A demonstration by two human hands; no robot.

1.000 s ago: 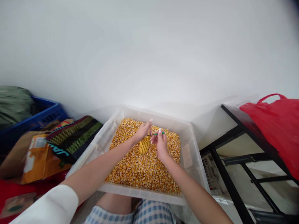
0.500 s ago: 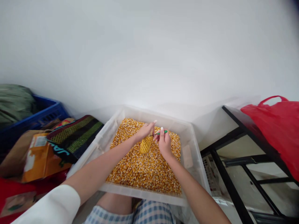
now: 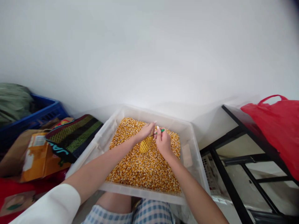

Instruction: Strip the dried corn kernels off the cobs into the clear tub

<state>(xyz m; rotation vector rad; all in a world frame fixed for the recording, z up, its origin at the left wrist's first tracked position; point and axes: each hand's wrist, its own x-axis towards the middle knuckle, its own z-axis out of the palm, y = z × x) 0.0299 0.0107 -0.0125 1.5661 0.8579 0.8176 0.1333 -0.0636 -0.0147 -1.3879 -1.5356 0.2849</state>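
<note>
My left hand (image 3: pixel 146 131) grips the top of a yellow corn cob (image 3: pixel 146 145), which is partly stripped and held low over the tray. My right hand (image 3: pixel 163 142) pinches a thin green-handled pick (image 3: pixel 159 131) with a dark metal tip, and the tip reaches toward the cob. The hands are close together, and my fingers hide the cob's upper end. Loose yellow corn kernels (image 3: pixel 140 168) fill a clear plastic tray (image 3: pixel 140 190) beneath both hands.
A blue plastic crate (image 3: pixel 44 113) holding a green cloth bundle (image 3: pixel 14 101) stands at the left, near a mesh bag (image 3: pixel 74 137) and an orange paper bag (image 3: pixel 42 158). At the right are a black metal rack (image 3: pixel 230 183) and a red plastic bag (image 3: pixel 273 130). My checked-cloth lap (image 3: pixel 149 213) lies below the tray.
The green pick has tilted slightly and shifted left with my right hand. The cob stays about where it was in my left hand.
</note>
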